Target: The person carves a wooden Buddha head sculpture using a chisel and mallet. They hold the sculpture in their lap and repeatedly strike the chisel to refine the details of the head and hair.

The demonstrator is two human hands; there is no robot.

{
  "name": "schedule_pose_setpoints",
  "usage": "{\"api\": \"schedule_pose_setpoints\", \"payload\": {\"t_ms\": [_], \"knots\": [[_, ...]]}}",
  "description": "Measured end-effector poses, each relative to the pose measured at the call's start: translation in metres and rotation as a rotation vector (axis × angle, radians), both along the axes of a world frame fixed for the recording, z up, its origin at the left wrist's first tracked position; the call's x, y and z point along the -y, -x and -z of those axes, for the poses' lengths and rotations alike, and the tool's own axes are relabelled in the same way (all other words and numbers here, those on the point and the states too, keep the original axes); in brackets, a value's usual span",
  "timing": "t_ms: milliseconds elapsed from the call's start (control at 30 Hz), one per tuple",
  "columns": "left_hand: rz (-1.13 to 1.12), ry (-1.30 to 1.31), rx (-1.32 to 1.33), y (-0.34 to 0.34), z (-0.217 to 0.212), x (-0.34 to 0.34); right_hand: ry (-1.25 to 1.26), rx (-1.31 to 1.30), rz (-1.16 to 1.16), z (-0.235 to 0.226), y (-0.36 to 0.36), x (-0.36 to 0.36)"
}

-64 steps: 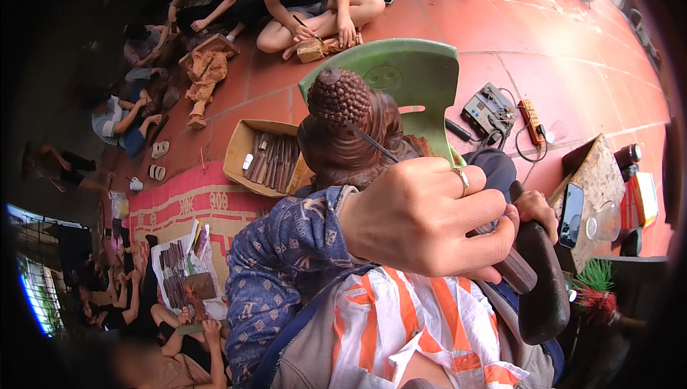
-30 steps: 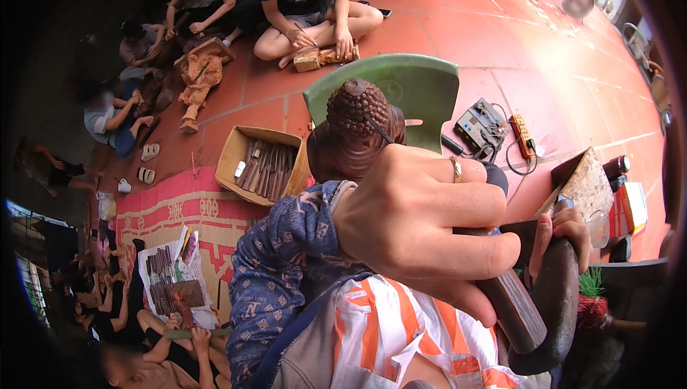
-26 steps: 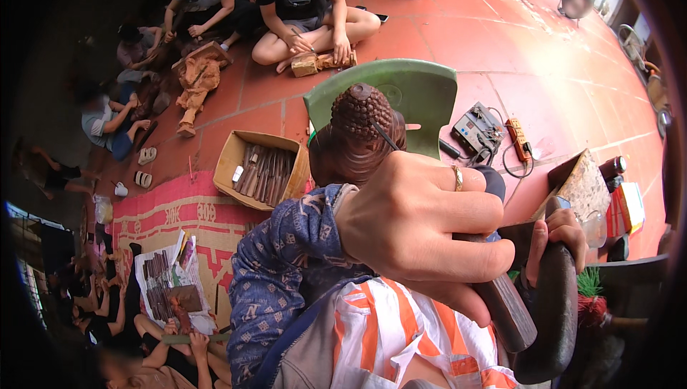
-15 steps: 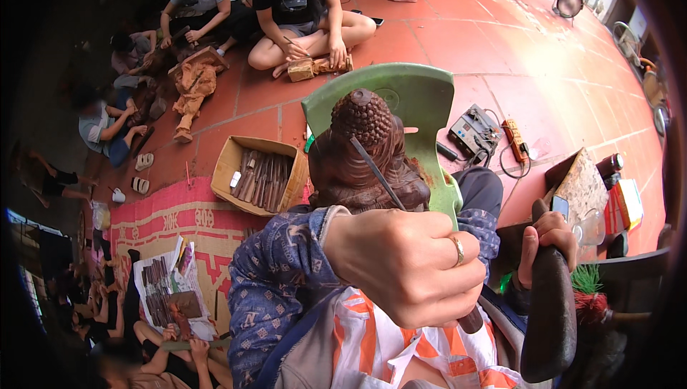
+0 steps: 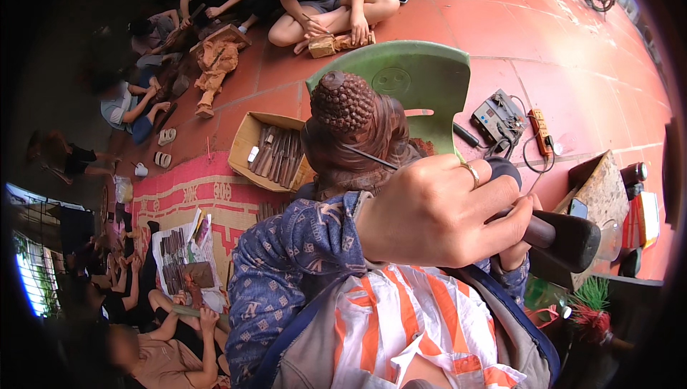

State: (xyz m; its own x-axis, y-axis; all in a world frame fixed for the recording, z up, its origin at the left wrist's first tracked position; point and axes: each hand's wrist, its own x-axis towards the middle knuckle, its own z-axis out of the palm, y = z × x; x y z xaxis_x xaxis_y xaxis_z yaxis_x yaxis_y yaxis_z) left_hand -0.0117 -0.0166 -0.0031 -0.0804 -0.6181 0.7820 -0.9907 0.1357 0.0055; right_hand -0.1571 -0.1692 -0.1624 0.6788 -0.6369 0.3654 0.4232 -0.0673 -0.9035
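Red floor tiles [image 5: 501, 24] surrounded a green plastic chair [image 5: 436, 88], before whose back stood a dark wooden figure [image 5: 358, 131]. Head view: knobbed scalp and robe folds were already cut, so we judged the carving well advanced; what remained we could not tell. We saw the left hand [image 5: 447, 217] with its grip closed around a chisel [image 5: 539, 232], the blade reaching the figure's chest. The right hand [image 5: 514, 254], half hidden behind it, seemed closed on a dark mallet [image 5: 574, 247] at the chisel's butt.
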Motion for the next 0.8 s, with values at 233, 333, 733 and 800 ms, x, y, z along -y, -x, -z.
{"api": "schedule_pose_setpoints", "payload": {"t_ms": [233, 333, 733, 800], "knots": [[-0.025, -0.063, -0.02, -0.012, 0.005, 0.023, 0.135, -0.04, 0.136, 0.014, -0.014, -0.001], [-0.072, -0.09, -0.008, -0.014, 0.002, 0.022, 0.182, -0.079, 0.123, 0.018, -0.013, 0.001], [-0.102, -0.096, 0.029, -0.021, -0.001, 0.02, 0.031, -0.152, 0.019, 0.02, -0.004, 0.004], [-0.075, -0.073, 0.047, -0.021, -0.002, 0.018, 0.159, -0.098, 0.113, 0.029, -0.007, 0.005]]}}
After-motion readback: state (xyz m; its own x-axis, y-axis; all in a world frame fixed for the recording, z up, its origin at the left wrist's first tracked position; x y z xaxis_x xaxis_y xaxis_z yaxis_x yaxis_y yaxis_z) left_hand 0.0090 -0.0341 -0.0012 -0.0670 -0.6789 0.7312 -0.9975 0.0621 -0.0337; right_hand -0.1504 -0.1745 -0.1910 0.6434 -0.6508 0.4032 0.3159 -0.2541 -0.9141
